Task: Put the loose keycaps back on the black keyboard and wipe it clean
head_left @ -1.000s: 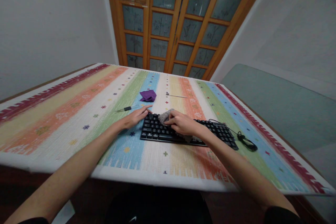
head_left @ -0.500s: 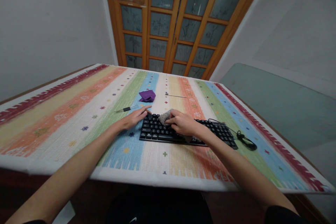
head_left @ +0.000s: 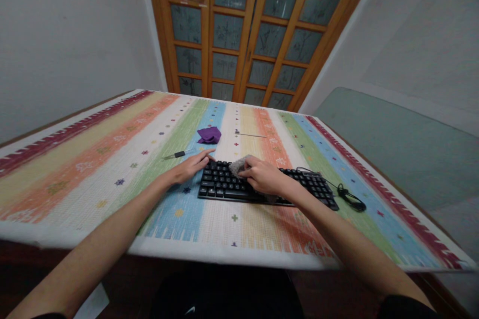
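A black keyboard (head_left: 229,192) lies on the striped tablecloth in front of me. My right hand (head_left: 262,174) is closed around a grey cloth (head_left: 238,166) and presses it against the keys left of the keyboard's middle. Part of the cloth hangs below that hand, and the wrist covers some of the keys. My left hand (head_left: 192,165) rests at the keyboard's upper left corner, fingers stretched out and touching its edge. It holds nothing.
Beyond the keyboard lie a crumpled purple cloth (head_left: 209,135) and a thin rod-like tool (head_left: 250,134). A small black-handled tool (head_left: 179,154) is left of my left hand. The coiled cable (head_left: 351,200) sits at the right. Wooden glazed doors (head_left: 243,55) stand behind the table.
My right hand has moved the grey cloth very slightly to the right along the keys. The left hand keeps its place at the keyboard's corner.
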`<control>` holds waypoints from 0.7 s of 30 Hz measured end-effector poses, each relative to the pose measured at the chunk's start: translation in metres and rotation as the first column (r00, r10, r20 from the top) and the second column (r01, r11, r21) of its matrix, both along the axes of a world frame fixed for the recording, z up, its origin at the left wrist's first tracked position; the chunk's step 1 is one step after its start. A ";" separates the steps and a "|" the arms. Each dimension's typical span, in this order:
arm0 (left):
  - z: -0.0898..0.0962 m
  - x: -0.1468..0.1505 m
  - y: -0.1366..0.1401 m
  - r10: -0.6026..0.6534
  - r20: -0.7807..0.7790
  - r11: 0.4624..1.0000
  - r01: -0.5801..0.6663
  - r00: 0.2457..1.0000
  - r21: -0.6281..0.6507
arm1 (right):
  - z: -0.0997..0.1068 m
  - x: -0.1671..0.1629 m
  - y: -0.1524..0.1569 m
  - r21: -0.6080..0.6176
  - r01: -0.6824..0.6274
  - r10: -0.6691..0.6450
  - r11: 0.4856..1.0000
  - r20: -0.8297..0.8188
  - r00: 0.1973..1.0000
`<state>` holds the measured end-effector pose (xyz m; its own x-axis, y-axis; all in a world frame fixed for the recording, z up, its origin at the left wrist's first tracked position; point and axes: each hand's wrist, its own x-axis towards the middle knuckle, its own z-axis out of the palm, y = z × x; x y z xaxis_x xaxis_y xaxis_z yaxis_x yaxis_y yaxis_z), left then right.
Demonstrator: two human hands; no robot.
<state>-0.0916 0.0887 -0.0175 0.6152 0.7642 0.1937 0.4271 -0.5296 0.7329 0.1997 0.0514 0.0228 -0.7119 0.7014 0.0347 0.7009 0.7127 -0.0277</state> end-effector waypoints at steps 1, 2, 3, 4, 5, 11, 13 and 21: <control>0.000 0.000 0.000 0.003 -0.001 1.000 -0.003 1.000 0.000 | 0.001 -0.001 0.000 0.007 0.004 -0.004 1.000 0.007 1.000; -0.001 0.000 0.000 0.004 -0.002 1.000 -0.004 1.000 0.000 | 0.002 -0.001 0.000 0.013 0.008 -0.008 1.000 0.015 1.000; -0.001 0.000 0.000 0.004 -0.002 1.000 -0.004 1.000 -0.001 | 0.002 -0.001 0.000 0.018 0.011 -0.012 1.000 0.021 1.000; 0.000 0.000 0.000 0.002 -0.003 1.000 -0.002 1.000 -0.002 | 0.003 -0.002 0.000 0.023 0.016 -0.016 1.000 0.025 1.000; 0.000 0.000 0.000 0.001 -0.004 1.000 -0.001 1.000 -0.004 | 0.003 -0.002 0.001 0.027 0.020 -0.021 0.999 0.026 0.999; 0.002 0.001 -0.002 -0.001 -0.006 1.000 0.001 1.000 -0.012 | 0.004 0.002 0.004 -0.011 0.040 -0.040 0.999 0.007 0.999; 0.002 0.000 -0.001 -0.003 -0.005 1.000 0.003 1.000 -0.008 | 0.005 0.005 0.004 -0.026 0.038 -0.038 0.999 0.011 0.999; 0.000 -0.001 0.000 -0.012 -0.005 1.000 0.012 1.000 0.000 | 0.003 0.012 -0.003 -0.027 0.027 -0.026 0.999 0.017 1.000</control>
<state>-0.0924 0.0892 -0.0175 0.6257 0.7564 0.1908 0.4240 -0.5351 0.7307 0.2115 0.0482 0.0260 -0.6933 0.7206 0.0034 0.7201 0.6930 -0.0351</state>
